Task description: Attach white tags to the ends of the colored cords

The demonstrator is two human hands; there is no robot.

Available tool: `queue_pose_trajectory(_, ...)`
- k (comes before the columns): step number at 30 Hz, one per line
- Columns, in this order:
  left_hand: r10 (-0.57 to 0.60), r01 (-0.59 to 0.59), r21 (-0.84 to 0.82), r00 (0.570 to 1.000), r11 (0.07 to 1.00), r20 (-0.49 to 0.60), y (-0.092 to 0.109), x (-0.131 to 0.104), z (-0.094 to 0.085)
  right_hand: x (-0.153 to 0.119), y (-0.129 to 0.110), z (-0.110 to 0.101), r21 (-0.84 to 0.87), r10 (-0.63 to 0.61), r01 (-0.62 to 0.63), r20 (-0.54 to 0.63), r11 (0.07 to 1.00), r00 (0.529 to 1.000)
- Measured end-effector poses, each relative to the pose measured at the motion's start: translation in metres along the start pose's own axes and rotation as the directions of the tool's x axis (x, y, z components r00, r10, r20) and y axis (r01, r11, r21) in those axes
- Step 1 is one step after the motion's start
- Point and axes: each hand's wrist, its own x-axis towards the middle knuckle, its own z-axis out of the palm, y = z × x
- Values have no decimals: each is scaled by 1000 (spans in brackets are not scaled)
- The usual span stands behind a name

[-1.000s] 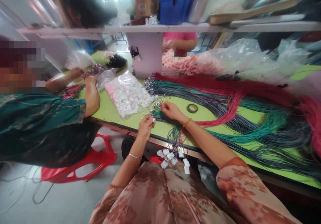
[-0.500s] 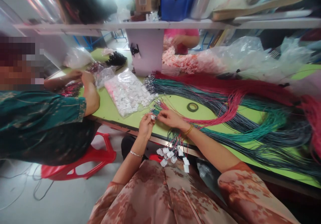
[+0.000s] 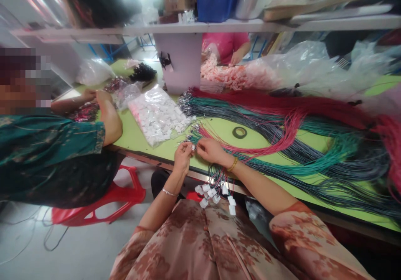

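Between thumb and fingers, my left hand pinches a small white connector housing above the table's front edge. Close beside it on the right, my right hand has its fingertips pressed together near the housing; a thin wire may be in them, but it is too small to make out. Behind my hands lie the terminal-tipped ends of a wire bundle in red, green and black. Below my right wrist, finished-looking wires with white connectors hang over the table edge.
A clear bag of white housings lies ahead to the left. A roll of tape sits beside long red wires. At left a co-worker sits on a red stool; another person works opposite, beneath a shelf.
My hands stay close together, and the white housing has turned slightly in my left fingers. The person opposite has moved a hand to the right over the pale pink pieces.
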Motion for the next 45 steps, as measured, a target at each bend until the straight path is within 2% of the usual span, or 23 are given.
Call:
queue_pose_trajectory(4, -19, 20, 39, 999, 999, -42, 0, 0, 4, -2, 0, -2, -107, -43, 46, 35, 993, 998)
queue_pose_trajectory(9, 18, -14, 91, 999, 996, -40, -5, -2, 7, 1, 4, -4, 42, 94, -101, 133, 994, 987)
queue_pose_trajectory(12, 61, -60, 67, 998, 996, -21, -6, -2, 6, 0, 5, -4, 21, 80, -81, 49, 996, 996)
queue_pose_trajectory(16, 20, -20, -1, 999, 1000, 26, -3, -2, 4, -3, 5, 0, 64, 24, -19, -71, 998, 997)
queue_pose_trajectory(19, -13, 14, -21, 999, 1000, 50, -1, -2, 3, -4, 5, 3, 95, 31, -20, -106, 995, 994)
queue_pose_trajectory(22, -28, 29, -42, 999, 999, 36, -2, -2, 3, -5, 3, 4, 144, 72, -54, -123, 988, 990)
queue_pose_trajectory(25, -9, 9, -80, 1000, 997, 9, -3, -1, 3, -7, 1, 1, 215, 164, -128, -155, 968, 974)
queue_pose_trajectory(28, -16, 18, -88, 1000, 996, 22, -3, -1, 2, -8, 1, -2, 275, 226, -175, -163, 945, 961)
queue_pose_trajectory(35, -38, 41, -70, 998, 997, 51, -2, -4, 3, -4, 8, 5, 308, 174, -131, -118, 942, 978)
queue_pose_trajectory(39, -2, 2, -3, 999, 1000, 40, -2, -5, 5, -6, 8, 8, 232, 144, -114, -115, 966, 983)
queue_pose_trajectory(43, -51, 52, -41, 998, 998, 27, -2, -3, 6, -8, 7, 10, 118, 7, 10, -140, 993, 990)
queue_pose_trajectory(45, -51, 52, -47, 999, 998, 5, -4, -1, 6, -7, 8, 10, 124, 5, 14, -147, 992, 989)
